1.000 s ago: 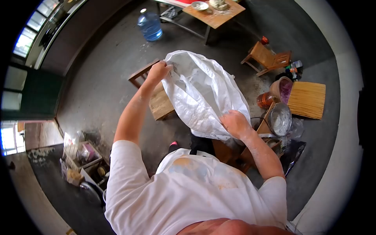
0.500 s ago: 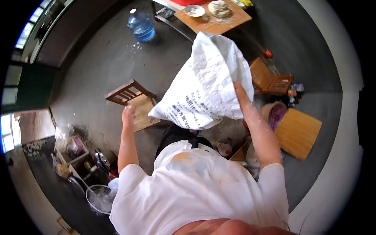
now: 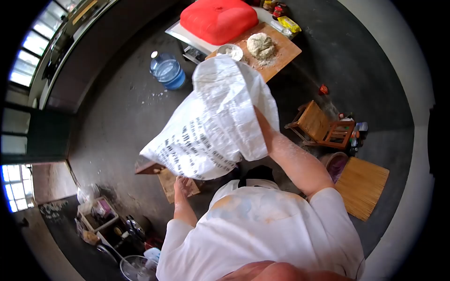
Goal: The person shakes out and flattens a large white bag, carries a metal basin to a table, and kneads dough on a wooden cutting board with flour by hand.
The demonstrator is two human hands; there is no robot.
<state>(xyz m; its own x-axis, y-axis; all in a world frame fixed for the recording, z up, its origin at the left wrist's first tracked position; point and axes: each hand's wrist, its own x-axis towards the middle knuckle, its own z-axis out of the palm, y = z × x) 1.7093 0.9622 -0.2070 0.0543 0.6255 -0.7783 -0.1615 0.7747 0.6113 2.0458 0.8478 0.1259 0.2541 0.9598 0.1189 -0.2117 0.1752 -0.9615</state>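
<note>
A white woven sack (image 3: pixel 206 122) with dark printed characters hangs in front of me, its mouth at the top right. My right hand (image 3: pixel 263 127) grips the sack near its mouth; most of the fingers are hidden behind the fabric. White powder dusts that forearm. My left hand (image 3: pixel 185 185) is just below the sack's lower edge, palm up, with the fingers apart and nothing in them. I cannot tell whether it touches the sack. Beyond the sack lie a lump of dough (image 3: pixel 260 45) and a bowl of white powder (image 3: pixel 230 51) on a wooden board (image 3: pixel 283 52).
A red plastic basin (image 3: pixel 218 21) sits upside down beside the board. A blue water jug (image 3: pixel 168 71) stands on the floor to the left. At right are a small wooden chair (image 3: pixel 315 121) and a wooden slab (image 3: pixel 363 187). Kitchenware, including a strainer (image 3: pixel 138 268), sits lower left.
The sack has shifted left and down in view with my right hand still on it. My left hand has come right, close under the sack. The view has tilted up, showing more of the table.
</note>
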